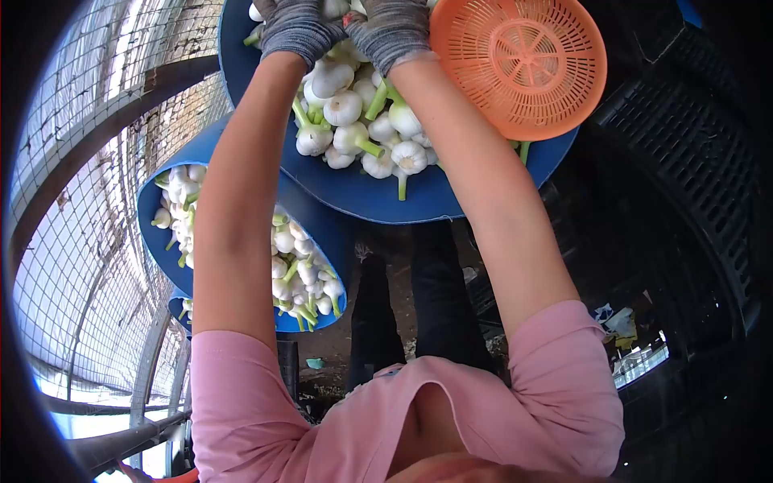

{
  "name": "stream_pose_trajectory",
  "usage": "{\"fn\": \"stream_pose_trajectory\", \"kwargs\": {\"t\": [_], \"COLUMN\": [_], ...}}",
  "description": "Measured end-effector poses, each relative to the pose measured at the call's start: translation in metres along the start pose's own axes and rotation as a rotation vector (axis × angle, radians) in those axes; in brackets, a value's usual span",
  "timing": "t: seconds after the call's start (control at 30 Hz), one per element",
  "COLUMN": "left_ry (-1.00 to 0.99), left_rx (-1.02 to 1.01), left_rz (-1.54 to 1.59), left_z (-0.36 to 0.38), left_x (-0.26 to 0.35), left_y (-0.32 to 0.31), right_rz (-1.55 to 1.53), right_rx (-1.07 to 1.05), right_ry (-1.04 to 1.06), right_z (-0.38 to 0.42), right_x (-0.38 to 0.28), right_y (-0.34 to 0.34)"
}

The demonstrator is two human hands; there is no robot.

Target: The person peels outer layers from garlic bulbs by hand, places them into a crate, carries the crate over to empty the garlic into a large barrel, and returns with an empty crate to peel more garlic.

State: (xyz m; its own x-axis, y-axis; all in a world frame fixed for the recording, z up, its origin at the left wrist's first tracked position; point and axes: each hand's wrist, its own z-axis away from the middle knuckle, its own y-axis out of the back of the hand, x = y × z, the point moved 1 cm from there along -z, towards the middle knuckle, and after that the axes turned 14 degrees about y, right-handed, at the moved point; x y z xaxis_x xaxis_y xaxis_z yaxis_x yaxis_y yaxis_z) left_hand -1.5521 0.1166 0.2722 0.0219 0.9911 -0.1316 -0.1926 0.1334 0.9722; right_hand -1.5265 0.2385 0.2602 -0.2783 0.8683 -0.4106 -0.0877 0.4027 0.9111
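Note:
Both my hands wear grey knit gloves and reach to the top edge of the head view, over a blue tub [386, 205] of white garlic bulbs [342, 107] with short green stems. My left hand [294, 28] is among the bulbs at the left. Close beside it, my right hand [390, 32] bends inward, with a reddish patch near its thumb side. The fingers of both hands are mostly cut off by the frame, so what they hold is hidden. An orange plastic colander [580, 64] sits at the tub's right side, just right of my right hand.
A second blue tub [183, 153] of garlic stands at the left, partly behind my left arm, with part of another below it. Wire mesh [88, 161] on a curved frame runs along the left. Black crates [684, 153] are at the right. Litter [620, 322] lies lower right.

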Motion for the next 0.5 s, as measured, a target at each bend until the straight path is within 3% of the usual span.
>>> {"fn": "stream_pose_trajectory", "kwargs": {"t": [0.1,0.13,0.17,0.2,0.3,0.37,0.43,0.5], "left_ry": [0.312,0.247,0.269,0.23,0.221,0.137,0.146,0.17], "left_rx": [-0.22,-0.184,-0.237,-0.138,-0.213,-0.227,-0.127,-0.161], "left_rz": [0.192,0.596,0.538,0.586,0.783,0.761,0.72,0.74], "left_z": [0.073,0.088,0.103,0.115,0.156,0.18,0.206,0.221], "left_x": [0.014,0.001,0.003,0.002,0.001,0.01,0.02,0.017], "left_y": [-0.001,-0.042,-0.022,-0.026,-0.028,-0.012,-0.013,-0.005], "right_rz": [-0.085,-0.247,-0.369,-0.436,-0.43,-0.464,-0.441,-0.358], "right_rx": [0.204,0.23,0.215,0.233,0.185,0.199,0.195,0.175], "right_ry": [0.031,-0.078,-0.163,-0.201,-0.198,-0.236,-0.257,-0.25], "right_z": [0.078,0.091,0.105,0.119,0.15,0.165,0.183,0.2], "right_x": [-0.013,-0.011,-0.011,-0.012,-0.019,-0.025,-0.031,-0.036], "right_y": [-0.009,-0.004,0.009,0.012,0.026,0.029,0.032,0.038]}}
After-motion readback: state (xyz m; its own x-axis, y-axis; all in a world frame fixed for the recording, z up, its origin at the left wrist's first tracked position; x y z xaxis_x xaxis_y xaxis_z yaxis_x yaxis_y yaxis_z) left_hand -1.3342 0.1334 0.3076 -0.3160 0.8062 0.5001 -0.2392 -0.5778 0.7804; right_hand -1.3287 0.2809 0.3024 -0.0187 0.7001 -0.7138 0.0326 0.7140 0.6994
